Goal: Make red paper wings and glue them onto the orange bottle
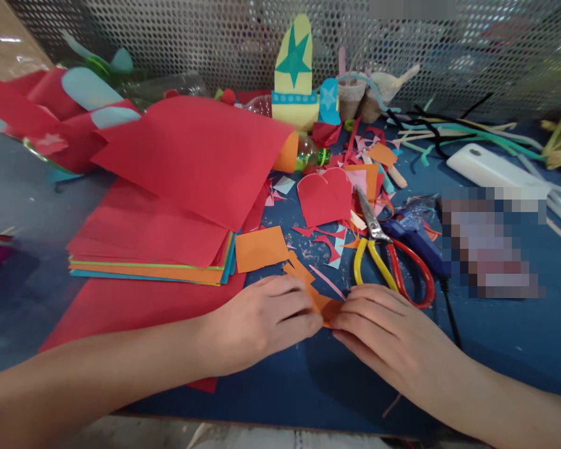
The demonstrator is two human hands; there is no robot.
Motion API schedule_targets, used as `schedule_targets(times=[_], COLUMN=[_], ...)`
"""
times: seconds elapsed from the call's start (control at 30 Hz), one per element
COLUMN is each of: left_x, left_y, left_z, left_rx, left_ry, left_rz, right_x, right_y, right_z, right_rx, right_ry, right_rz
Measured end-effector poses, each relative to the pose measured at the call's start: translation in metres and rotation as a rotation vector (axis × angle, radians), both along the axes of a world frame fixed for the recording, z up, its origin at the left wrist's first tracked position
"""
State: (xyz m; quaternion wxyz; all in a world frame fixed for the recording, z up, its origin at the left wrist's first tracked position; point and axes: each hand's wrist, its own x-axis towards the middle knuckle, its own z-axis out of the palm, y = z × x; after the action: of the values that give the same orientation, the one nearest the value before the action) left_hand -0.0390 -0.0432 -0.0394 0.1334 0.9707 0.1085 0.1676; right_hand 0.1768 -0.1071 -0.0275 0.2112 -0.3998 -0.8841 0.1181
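Note:
My left hand [262,318] and my right hand [383,330] meet over the blue table near its front edge. Between their fingertips lies a small orange paper piece [325,307], pinched and pressed down by both hands, fingers held together. Most of the piece is hidden under the fingers. A larger orange paper square [260,248] lies just behind my left hand. Scissors [388,262] with a yellow and a red handle rest right behind my right hand.
A stack of red and coloured sheets [154,237] fills the left. Red heart cutout [325,196], paper scraps, a blue glue gun [414,231], a white box [490,165], pipe cleaners and a yellow paper rocket [293,68] stand behind, before a mesh wall.

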Motion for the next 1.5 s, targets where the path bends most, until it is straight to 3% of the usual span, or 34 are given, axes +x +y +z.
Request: schedule_targets(times=[0.13, 0.37, 0.87, 1.17, 1.5], left_x=[0.0009, 0.0033, 0.0014, 0.0033, 0.0022], left_y=[0.0007, 0.0032, 0.0035, 0.0019, 0.0027], left_z=[0.0021, 0.0079, 0.0031, 0.0051, 0.0067], left_rx=[-0.035, -0.064, -0.054, -0.062, -0.087], left_ry=[-0.025, -0.044, 0.002, -0.059, -0.067], left_rz=[-0.009, -0.012, -0.041, 0.025, 0.009], right_x=[-0.0019, -0.0011, 0.0006, -0.0014, 0.0064], right_y=[-0.0011, -0.0053, -0.0018, -0.004, -0.0024], right_z=[-0.0006, -0.0025, -0.0001, -0.0036, -0.0015], right_rx=[0.043, -0.071, 0.033, -0.034, 0.014], right_ry=[0.005, 0.03, -0.033, -0.009, -0.058], right_rz=[-0.009, -0.061, -0.021, -0.071, 0.01])
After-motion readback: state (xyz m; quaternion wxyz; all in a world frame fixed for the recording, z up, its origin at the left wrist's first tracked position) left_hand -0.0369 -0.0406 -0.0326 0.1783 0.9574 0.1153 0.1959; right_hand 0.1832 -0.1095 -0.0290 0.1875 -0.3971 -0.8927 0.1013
